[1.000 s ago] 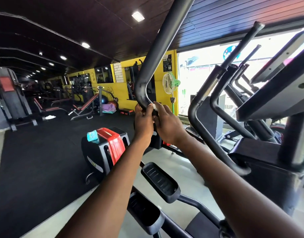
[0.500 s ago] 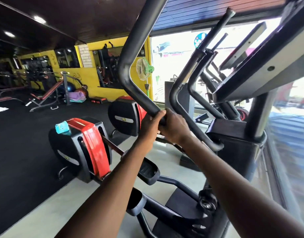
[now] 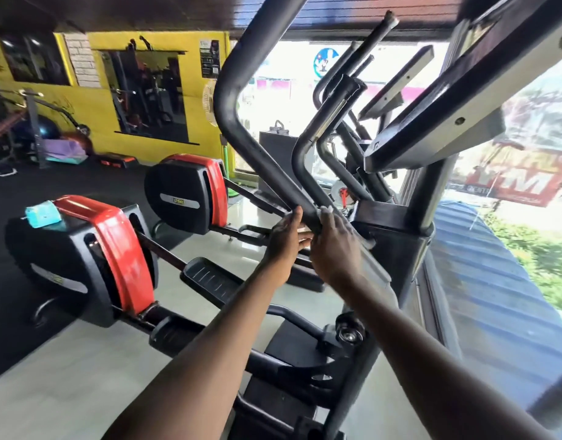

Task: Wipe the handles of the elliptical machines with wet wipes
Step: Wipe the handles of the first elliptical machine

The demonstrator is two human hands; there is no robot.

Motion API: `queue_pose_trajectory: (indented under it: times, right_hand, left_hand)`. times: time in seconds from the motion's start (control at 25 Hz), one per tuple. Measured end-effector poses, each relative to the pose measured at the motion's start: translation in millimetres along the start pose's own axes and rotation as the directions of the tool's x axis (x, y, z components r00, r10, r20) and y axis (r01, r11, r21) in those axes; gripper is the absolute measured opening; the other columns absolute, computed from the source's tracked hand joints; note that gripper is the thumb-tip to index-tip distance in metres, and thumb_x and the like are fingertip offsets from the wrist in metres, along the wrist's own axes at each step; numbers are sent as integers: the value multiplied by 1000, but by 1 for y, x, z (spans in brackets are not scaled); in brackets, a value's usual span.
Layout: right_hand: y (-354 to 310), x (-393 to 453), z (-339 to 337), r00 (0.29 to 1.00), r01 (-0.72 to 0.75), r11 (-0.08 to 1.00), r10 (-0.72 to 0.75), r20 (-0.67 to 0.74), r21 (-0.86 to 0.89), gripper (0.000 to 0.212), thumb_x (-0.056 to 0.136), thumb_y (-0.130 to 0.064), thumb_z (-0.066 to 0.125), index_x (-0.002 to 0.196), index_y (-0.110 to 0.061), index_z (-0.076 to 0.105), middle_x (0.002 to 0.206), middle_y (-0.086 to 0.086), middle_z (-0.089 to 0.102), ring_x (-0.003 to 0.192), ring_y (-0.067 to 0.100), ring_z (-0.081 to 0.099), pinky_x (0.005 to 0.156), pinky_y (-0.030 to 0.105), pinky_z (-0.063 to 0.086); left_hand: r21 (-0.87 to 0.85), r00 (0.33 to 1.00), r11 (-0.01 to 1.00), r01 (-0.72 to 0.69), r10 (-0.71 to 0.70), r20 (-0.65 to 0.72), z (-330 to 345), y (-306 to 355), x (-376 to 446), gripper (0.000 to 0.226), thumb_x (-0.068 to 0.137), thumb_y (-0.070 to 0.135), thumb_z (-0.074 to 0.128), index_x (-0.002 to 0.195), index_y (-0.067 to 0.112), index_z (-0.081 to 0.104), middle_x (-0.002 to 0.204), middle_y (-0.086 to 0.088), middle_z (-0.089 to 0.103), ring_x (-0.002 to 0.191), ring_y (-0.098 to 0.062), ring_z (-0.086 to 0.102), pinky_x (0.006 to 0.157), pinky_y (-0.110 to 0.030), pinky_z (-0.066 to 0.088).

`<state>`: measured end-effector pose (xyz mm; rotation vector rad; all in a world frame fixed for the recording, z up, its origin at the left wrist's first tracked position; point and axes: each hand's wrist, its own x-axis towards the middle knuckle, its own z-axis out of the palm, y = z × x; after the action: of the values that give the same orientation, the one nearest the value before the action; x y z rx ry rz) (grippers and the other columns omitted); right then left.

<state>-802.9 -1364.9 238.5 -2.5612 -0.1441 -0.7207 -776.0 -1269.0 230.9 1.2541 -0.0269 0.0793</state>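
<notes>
Because the wet wipe (image 3: 324, 211) is limp, the right hand (image 3: 335, 246) presses it around the rigid handle (image 3: 267, 168) mid-frame; left hand (image 3: 286, 238) released.

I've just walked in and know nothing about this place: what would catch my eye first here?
Dead centre, two bare hands, the left hand and right hand, meet low on a thick black handle of an elliptical machine, with a scrap of white wipe showing at the right fingers. To the left, two black housings with bright red covers stand before a vivid yellow wall; a teal pack lies on the nearer one.
</notes>
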Motion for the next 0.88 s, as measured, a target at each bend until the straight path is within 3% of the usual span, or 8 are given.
queue_pose_trajectory:
  times: [0.12, 0.24, 0.36, 0.48, 0.56, 0.64, 0.76, 0.88]
  right_hand:
    - [-12, -18, 3, 995, 33, 999, -34, -94, -7, 55, 86, -3, 50, 140, -9, 42, 136, 15, 54, 115, 37, 57, 88, 40, 46]
    - [-14, -13, -14, 977, 29, 997, -43, -209, -69, 39, 90, -5, 46, 125, -16, 60, 117, 13, 68, 96, 37, 65, 72, 37, 47]
    - [-39, -21, -1, 967, 109, 994, -107, -232, -5, 33, 89, -9, 50, 114, -21, 69, 101, 12, 73, 85, 33, 69, 66, 34, 50]
    - [-63, -24, 34, 992, -68, 939, 101, -81, 336, 21, 92, -21, 53, 102, -23, 71, 90, 7, 75, 83, 24, 68, 70, 33, 51]
    - [-75, -19, 55, 983, -178, 788, 169, 70, 589, 15, 92, -24, 55, 99, -19, 67, 85, 2, 74, 79, 16, 68, 72, 33, 54]
    - [-90, -15, 77, 967, -255, 595, 153, 204, 762, 12, 95, -23, 58, 102, -15, 61, 87, 3, 75, 78, 17, 71, 72, 33, 58]
    - [-122, -8, 118, 924, -378, 430, 125, 361, 820, 4, 95, -15, 55, 96, -12, 58, 85, 9, 70, 69, 18, 66, 61, 27, 51]
    - [-159, 2, 162, 870, -486, 338, 98, 484, 806, 5, 93, -4, 54, 95, -8, 57, 72, 7, 64, 53, 10, 62, 50, 21, 49]
  left_hand:
    - [-40, 999, 998, 43, -41, 33, -9, -1, -9, 33, 103, 24, 43, 123, 3, 58, 89, -2, 66, 77, -15, 65, 66, -22, 54]
    - [-7, 995, 999, 44, -43, 93, -21, 4, -13, 32, 103, 24, 42, 123, 5, 59, 97, -4, 68, 84, -19, 66, 80, -28, 55]
    - [-2, 997, 1000, 28, -28, 66, -39, 11, -17, 22, 101, 26, 49, 109, 14, 65, 95, -4, 67, 78, -14, 64, 67, -23, 53]
    - [-22, 999, 1000, 9, -8, 35, -68, 17, -26, 19, 97, 21, 56, 109, 13, 68, 85, -3, 68, 68, -9, 63, 55, -19, 51]
    - [-17, 1000, 1000, -10, 10, -2, -100, 21, -31, 17, 93, 14, 61, 108, 8, 67, 83, -5, 67, 67, -11, 64, 54, -16, 53]
    - [-2, 998, 999, -44, 44, -52, -135, 24, -33, 9, 89, 5, 65, 92, 13, 67, 78, -6, 64, 66, -14, 58, 54, -17, 48]
    - [36, 985, 999, -41, 47, -165, -191, 22, -23, 24, 82, -5, 67, 76, 18, 64, 70, -5, 61, 59, -13, 55, 52, -19, 45]
    - [34, 960, 999, -3, 13, -279, -244, 18, 0, 20, 86, -1, 64, 80, 17, 63, 73, -5, 62, 54, -9, 58, 50, -18, 49]
